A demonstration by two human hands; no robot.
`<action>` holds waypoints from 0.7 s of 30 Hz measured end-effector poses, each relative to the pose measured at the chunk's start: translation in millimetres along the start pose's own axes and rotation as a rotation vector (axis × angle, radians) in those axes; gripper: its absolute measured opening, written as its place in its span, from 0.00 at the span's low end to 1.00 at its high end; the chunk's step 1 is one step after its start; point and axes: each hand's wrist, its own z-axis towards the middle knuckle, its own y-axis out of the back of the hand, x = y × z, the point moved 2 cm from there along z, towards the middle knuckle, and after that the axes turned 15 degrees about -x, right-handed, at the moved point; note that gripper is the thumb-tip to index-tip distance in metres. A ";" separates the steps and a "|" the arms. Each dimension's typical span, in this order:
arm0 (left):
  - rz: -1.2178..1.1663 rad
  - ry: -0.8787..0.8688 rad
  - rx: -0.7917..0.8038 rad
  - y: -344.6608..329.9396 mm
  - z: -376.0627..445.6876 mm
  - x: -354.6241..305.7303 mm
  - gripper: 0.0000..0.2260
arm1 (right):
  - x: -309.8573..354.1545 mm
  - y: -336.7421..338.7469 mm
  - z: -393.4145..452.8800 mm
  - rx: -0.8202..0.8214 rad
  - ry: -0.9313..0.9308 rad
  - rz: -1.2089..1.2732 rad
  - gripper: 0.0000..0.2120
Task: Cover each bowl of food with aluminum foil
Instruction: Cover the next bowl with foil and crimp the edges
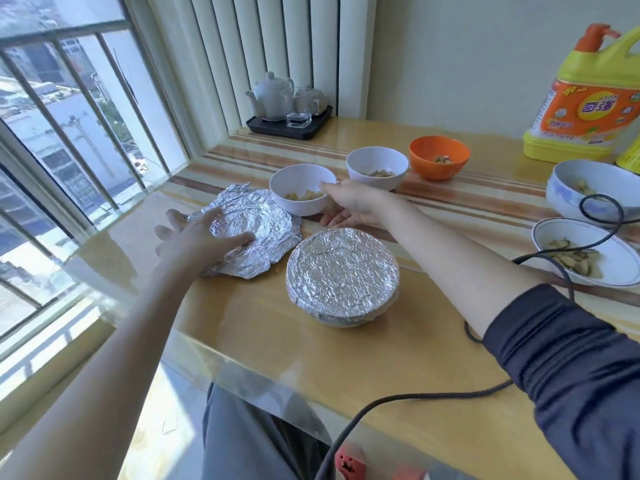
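Sunlit by the barred window (69,140), your glossy yellow striped table (277,341) is carrying the following. Item one: a foil-covered bowl (342,277), sitting nearest you at centre, its foil lying flat across the mouth and folding down over the rim. Item two: a loose crumpled foil sheet (256,233), lying flat just left of that bowl, its long axis running from the near left toward the far right, where its far edge is almost touching item three. Your left hand (197,237) is spreading wide above the sheet's near-left part, fingers straight, the thumb lying on the foil. Item three: a white bowl (302,188), uncovered, holding pale food pieces; your right hand (349,202) is reaching to its right side, thumb at the rim and fingers beside the wall, though whether it is gripping cannot be told. Item four: a second white bowl (377,168) and an orange bowl (439,156), both standing open behind, each holding some food. Item five: a blue-patterned bowl (588,188) and a rimmed plate (588,251) at your right, both showing food pieces, with a dark cable (602,216) looping over them.
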 end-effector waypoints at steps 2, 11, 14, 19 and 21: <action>0.010 0.002 -0.003 2.0 -2.8 -3.3 0.43 | 2.6 -5.8 6.1 -0.073 0.025 0.053 0.13; 0.010 -0.046 0.002 1.7 -0.9 -22.2 0.40 | 40.0 7.8 6.8 -0.061 0.119 -0.019 0.09; 0.012 -0.057 0.011 0.5 3.6 -25.4 0.40 | 31.8 -4.3 -0.1 0.004 0.103 -0.128 0.09; 0.040 -0.031 -0.029 1.4 -1.5 -21.6 0.26 | 20.1 -4.8 3.2 0.048 0.051 -0.112 0.15; 0.022 -0.009 -0.047 3.8 -4.5 -22.7 0.21 | 18.9 2.7 2.9 0.063 0.045 -0.079 0.21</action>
